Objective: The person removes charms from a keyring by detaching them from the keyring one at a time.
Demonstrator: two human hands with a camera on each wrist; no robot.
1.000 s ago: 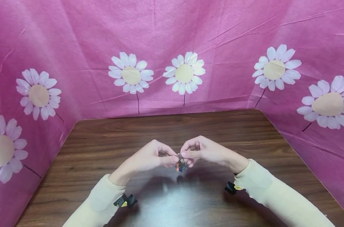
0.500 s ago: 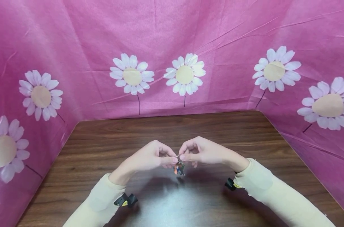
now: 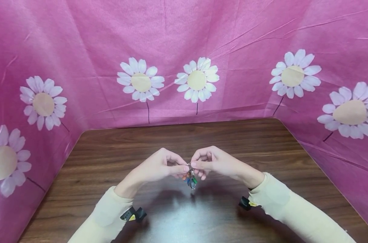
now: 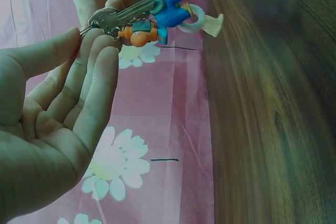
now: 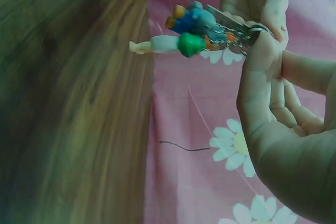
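Note:
A bunch of keys with small figure charms [image 3: 191,183] hangs between both hands above the table. My left hand [image 3: 162,164] pinches the metal key ring from the left between thumb and fingers. From the right, the thumb and index finger of my right hand [image 3: 218,162] pinch the same ring. In the left wrist view, silver keys [image 4: 128,14] extend from the ring beside an orange charm [image 4: 140,37] and a blue charm [image 4: 172,15]. A green-topped charm [image 5: 190,44] on a chain shows in the right wrist view. Fingertips hide part of the ring [image 5: 260,28].
Below the hands lies a dark wood-grain table [image 3: 135,141]. A pink cloth with white daisies [image 3: 168,40] encloses it at the back and both sides. Black devices [image 3: 133,214] are strapped at the wrists over pale sleeves [image 3: 299,204].
The hanging keys and charms have swung and turned, so a green charm now shows on the right. Both hands have shifted only slightly and still hold the ring.

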